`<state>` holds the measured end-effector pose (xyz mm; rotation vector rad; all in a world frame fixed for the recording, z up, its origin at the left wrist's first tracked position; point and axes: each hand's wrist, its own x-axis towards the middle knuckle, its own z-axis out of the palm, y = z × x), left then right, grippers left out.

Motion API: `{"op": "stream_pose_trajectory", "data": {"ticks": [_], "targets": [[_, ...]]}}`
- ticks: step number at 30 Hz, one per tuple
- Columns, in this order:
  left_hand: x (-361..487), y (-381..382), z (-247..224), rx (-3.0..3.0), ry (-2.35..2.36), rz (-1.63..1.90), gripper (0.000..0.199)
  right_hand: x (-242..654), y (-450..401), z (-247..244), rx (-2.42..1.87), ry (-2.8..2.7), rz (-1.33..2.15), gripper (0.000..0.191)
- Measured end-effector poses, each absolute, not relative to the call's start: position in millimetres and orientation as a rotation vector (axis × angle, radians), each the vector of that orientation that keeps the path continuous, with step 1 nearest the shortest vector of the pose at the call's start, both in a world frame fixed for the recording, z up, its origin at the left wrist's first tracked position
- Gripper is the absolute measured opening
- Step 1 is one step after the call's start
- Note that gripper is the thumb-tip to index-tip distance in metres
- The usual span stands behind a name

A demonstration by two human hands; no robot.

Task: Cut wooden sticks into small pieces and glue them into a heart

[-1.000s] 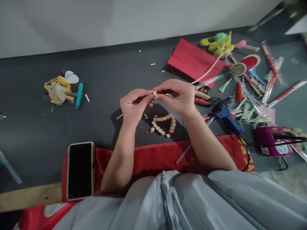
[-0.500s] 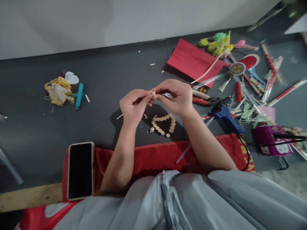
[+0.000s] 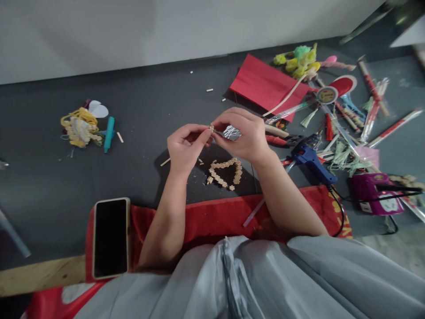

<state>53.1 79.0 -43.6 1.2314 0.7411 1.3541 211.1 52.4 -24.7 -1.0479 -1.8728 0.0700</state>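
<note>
Between the fingertips of both hands is a small tan cluster of short wooden sticks (image 3: pixel 211 128). My left hand (image 3: pixel 186 144) pinches it from the left with thumb and fingers. My right hand (image 3: pixel 244 135) pinches it from the right; white wires or thin strips (image 3: pixel 232 132) show beneath its curled fingers. Below the hands, a heart-shaped outline of wooden clusters (image 3: pixel 237 170) lies on the dark table. A loose thin stick (image 3: pixel 165 162) and small stick bits (image 3: pixel 201 162) lie beside my left wrist.
A blue glue gun (image 3: pixel 312 161), red-handled pliers (image 3: pixel 277 140), red paper (image 3: pixel 262 84) and a purple box (image 3: pixel 375 195) are on the right. To the left lie a yellow yarn bundle (image 3: pixel 79 126), a teal tube (image 3: pixel 109 134) and a phone (image 3: pixel 111 237) on a red cloth (image 3: pixel 212 219).
The cluster has been turned slightly and is more covered by the fingertips. More of the white strips shows under my right hand. The rest lies as before.
</note>
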Motion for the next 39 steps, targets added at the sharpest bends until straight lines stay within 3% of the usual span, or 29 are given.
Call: {"op": "stream_pose_trajectory", "data": {"ticks": [7,30,39], "targets": [[52.1,81.3,-43.6,1.134,0.907,1.19,0.041,214.2,51.2,-27.9,-1.096,-2.015,-0.017,0.01],[48.6,82.6,-46.5,1.162,0.944,1.058,0.043,216.5,51.9,-28.1,-1.143,-2.035,0.005,0.011],[43.8,85.8,-50.6,1.239,0.942,0.957,0.03,216.3,49.5,-29.9,-1.243,-2.133,-0.013,0.01]]}}
